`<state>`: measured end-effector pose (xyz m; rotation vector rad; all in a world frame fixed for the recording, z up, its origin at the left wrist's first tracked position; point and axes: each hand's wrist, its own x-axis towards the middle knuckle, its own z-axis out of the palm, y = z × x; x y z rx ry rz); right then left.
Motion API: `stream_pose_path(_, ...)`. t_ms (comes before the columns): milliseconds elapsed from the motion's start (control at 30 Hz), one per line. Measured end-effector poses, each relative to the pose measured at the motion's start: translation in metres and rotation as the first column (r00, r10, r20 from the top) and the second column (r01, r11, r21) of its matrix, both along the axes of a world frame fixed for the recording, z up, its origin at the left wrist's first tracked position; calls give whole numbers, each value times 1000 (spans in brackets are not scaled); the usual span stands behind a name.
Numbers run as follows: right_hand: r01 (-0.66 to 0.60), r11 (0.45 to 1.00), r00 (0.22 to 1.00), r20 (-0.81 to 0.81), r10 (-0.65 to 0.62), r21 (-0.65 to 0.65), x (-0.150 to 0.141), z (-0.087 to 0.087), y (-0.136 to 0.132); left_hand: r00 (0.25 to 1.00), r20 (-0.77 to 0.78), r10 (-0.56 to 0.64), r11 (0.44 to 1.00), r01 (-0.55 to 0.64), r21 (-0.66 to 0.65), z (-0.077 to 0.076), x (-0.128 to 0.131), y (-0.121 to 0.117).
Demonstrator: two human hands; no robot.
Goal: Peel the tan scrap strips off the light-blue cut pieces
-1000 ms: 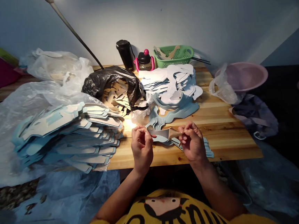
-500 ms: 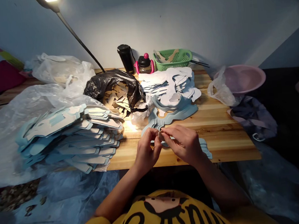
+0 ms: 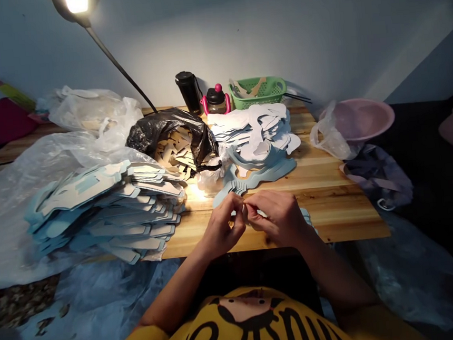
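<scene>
My left hand (image 3: 226, 223) and my right hand (image 3: 278, 217) meet above the front part of the table, fingertips pinched close together. Whatever lies between them is too small and covered to make out. Just beyond the fingers are curved light-blue cut-out pieces (image 3: 272, 172), overlapping one another. Behind those lies a pile of white cut-out sheets (image 3: 242, 123). More pale-blue pieces (image 3: 307, 217) show partly from under my right hand. To the left stands a tall heap of blue and white cut-out pieces (image 3: 103, 212) on clear plastic.
A black plastic bag (image 3: 155, 128) holds many small beige scraps (image 3: 175, 150). A lamp (image 3: 118, 65) leans over from the back left. Along the wall are a black tumbler (image 3: 188, 94), a pink-handled bottle (image 3: 216, 101) and a green basket (image 3: 258, 101). A pink basin (image 3: 365, 121) sits to the right.
My hands stay at nearly the same place, with the fingertips drawn closer together. A small pale piece visible between them earlier is now hidden. The whole view has shifted slightly.
</scene>
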<state>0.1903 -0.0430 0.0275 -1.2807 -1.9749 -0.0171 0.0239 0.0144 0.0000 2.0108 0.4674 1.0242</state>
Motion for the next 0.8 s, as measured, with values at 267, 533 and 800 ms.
stream_pose_path(267,94,996,950,-300,-91,-5,-2,-2,-7,997,75,5,988,7,-155,-4,1,-5)
stream_pose_path(533,-58,998,991,-119,57,-7,-3,0,-10,999,28,32,999,-31,-34,-4,0,-3)
stream_pose_path(800,35,999,990,-135,-35,4,-9,-2,-4,998,35,55,998,-55,8,-5,2,-5)
